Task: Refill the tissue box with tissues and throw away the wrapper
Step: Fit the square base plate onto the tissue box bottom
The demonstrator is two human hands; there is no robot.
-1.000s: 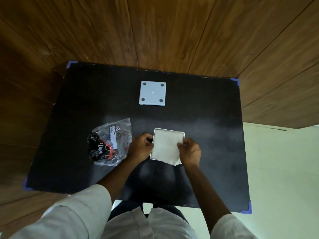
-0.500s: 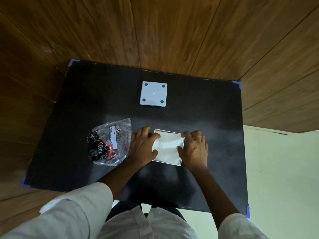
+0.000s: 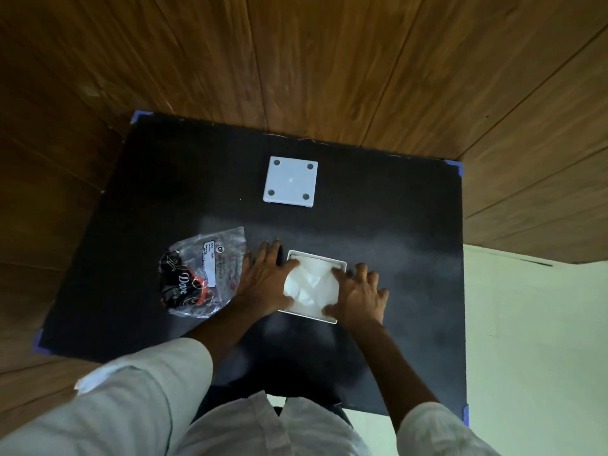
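Observation:
A white square tissue box [image 3: 340, 268] lies open on the black table, filled with white tissues [image 3: 311, 286]. My left hand [image 3: 266, 281] rests spread on the box's left side, its thumb pressing on the tissues. On the box's right side my right hand [image 3: 360, 296] has its fingers apart, and its thumb and forefinger press on the tissues. The crumpled clear plastic wrapper [image 3: 200, 273], with black and red print, lies just left of my left hand. A white square lid [image 3: 291, 184] with four dark pads lies further back.
The black table [image 3: 411, 258] has blue tape at its corners and stands against wood-panelled walls at the back and left. A pale floor shows to the right. My white sleeves fill the bottom of the view.
Both hands have gone from pinching the tissue stack's edges to lying spread over the box, and the tissues have sunk down into it. Wrapper and lid have not moved.

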